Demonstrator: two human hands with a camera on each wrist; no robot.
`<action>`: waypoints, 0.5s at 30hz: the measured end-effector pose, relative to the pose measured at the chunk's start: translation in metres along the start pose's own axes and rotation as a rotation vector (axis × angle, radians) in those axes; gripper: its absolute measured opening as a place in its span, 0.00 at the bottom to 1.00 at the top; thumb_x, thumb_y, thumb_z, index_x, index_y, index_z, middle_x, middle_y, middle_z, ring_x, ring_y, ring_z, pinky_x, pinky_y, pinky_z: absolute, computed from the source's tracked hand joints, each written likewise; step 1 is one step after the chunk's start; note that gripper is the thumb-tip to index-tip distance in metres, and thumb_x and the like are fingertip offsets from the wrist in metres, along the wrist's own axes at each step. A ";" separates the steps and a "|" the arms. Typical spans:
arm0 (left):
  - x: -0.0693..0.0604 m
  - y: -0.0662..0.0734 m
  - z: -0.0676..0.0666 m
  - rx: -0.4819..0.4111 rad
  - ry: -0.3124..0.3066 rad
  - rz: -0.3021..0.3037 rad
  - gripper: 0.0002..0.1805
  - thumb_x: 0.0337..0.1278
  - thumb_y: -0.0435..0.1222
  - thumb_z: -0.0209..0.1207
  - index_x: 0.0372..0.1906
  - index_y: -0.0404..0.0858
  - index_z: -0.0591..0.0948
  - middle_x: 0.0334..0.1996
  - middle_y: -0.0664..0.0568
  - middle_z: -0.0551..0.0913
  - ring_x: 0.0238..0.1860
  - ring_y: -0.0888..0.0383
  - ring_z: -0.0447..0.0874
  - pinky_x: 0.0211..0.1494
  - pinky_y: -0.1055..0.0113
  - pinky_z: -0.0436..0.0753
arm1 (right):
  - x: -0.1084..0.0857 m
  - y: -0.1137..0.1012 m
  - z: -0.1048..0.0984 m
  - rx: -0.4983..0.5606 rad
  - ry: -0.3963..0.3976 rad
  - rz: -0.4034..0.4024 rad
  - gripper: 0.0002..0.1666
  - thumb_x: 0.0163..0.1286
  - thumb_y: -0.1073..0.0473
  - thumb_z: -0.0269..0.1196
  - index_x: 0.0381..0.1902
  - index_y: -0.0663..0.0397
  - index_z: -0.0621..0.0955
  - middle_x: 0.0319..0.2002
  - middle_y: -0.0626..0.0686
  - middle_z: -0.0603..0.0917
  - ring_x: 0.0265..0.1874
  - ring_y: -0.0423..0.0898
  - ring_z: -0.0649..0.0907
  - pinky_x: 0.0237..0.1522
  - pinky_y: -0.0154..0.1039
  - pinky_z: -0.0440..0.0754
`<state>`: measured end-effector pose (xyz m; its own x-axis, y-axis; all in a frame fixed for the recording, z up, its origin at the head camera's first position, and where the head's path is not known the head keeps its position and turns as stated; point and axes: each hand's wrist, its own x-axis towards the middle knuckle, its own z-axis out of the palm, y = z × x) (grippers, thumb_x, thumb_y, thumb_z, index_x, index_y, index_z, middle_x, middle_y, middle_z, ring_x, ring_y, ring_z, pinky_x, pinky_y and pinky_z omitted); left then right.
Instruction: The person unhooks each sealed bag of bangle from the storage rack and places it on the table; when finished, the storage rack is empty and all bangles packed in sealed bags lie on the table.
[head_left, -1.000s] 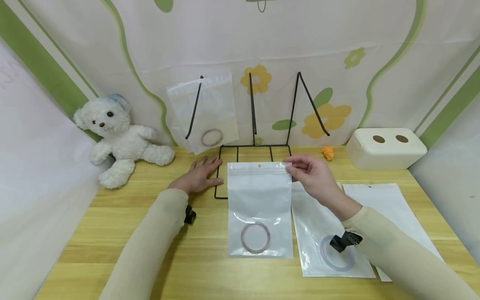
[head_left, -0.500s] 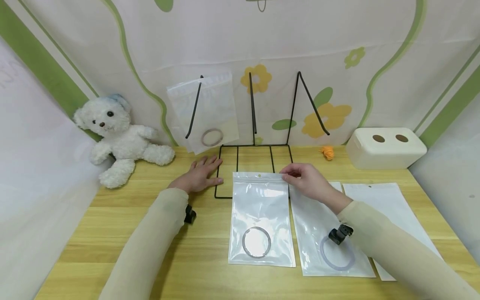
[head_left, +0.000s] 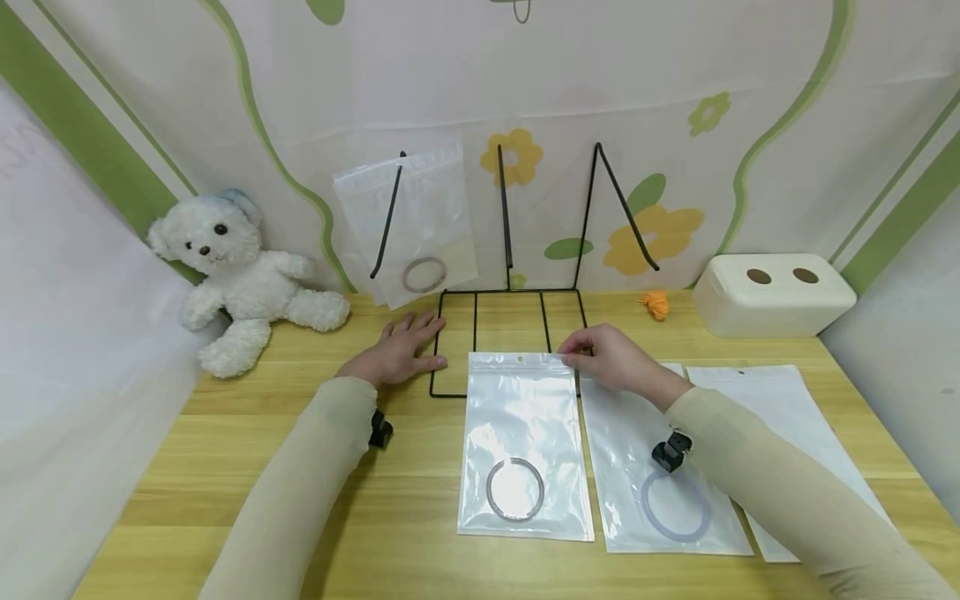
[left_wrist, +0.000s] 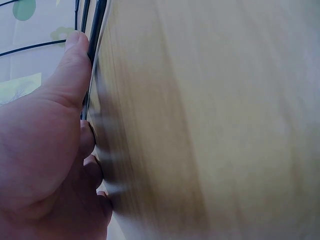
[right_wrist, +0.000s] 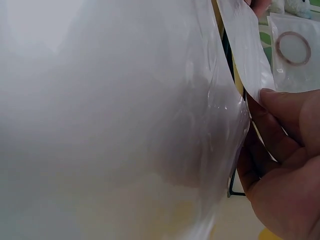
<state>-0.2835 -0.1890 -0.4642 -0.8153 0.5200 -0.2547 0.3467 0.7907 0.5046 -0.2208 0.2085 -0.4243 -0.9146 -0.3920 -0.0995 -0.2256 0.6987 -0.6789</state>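
Note:
My right hand point(head_left: 611, 357) pinches the top right corner of a zip bag point(head_left: 517, 417), white-backed with a clear front. A reddish-brown bangle point(head_left: 488, 490) shows near its bottom. The bag's upper part overlaps the base of a black wire display rack point(head_left: 506, 291). My left hand point(head_left: 397, 348) rests on the tabletop with fingers spread, touching the left side of that base; in the left wrist view its thumb point(left_wrist: 75, 70) lies along the black wire. In the right wrist view thumb and fingers hold the bag's edge point(right_wrist: 247, 55).
Another bag point(head_left: 630, 433) with a lavender bangle point(head_left: 707, 508) lies at the right, beside a further white bag point(head_left: 757, 433). Clear bags point(head_left: 435, 208) hang on the rack's left hook. Around stand a white teddy bear point(head_left: 251, 279), an orange yarn bundle point(head_left: 655, 305) and a cream box point(head_left: 772, 304).
My right hand has lowered the bag and drawn it slightly toward me, still pinching its corner. More of the rack's base shows behind it. My left hand has stayed in place.

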 end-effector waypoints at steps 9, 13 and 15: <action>-0.008 0.014 -0.007 -0.024 -0.017 0.008 0.52 0.74 0.65 0.58 0.90 0.47 0.52 0.90 0.40 0.42 0.89 0.31 0.31 0.86 0.28 0.30 | 0.000 0.005 0.002 -0.018 -0.044 -0.008 0.08 0.80 0.63 0.66 0.49 0.56 0.91 0.41 0.51 0.92 0.36 0.44 0.83 0.40 0.39 0.83; -0.007 0.013 -0.007 -0.019 -0.016 0.008 0.52 0.74 0.65 0.58 0.90 0.47 0.52 0.90 0.40 0.42 0.88 0.30 0.31 0.85 0.27 0.30 | 0.001 0.007 0.003 -0.025 -0.056 -0.009 0.07 0.79 0.63 0.67 0.48 0.55 0.91 0.40 0.50 0.91 0.36 0.43 0.83 0.41 0.39 0.83; -0.006 0.011 -0.006 -0.018 -0.010 0.010 0.53 0.74 0.65 0.59 0.90 0.47 0.52 0.90 0.40 0.42 0.88 0.30 0.31 0.85 0.27 0.30 | 0.002 0.007 0.004 -0.034 -0.058 -0.013 0.07 0.79 0.62 0.67 0.48 0.54 0.91 0.41 0.49 0.92 0.37 0.42 0.83 0.42 0.39 0.83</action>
<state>-0.2774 -0.1856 -0.4526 -0.8070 0.5311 -0.2582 0.3463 0.7798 0.5215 -0.2226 0.2104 -0.4323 -0.8909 -0.4342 -0.1335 -0.2495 0.7132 -0.6550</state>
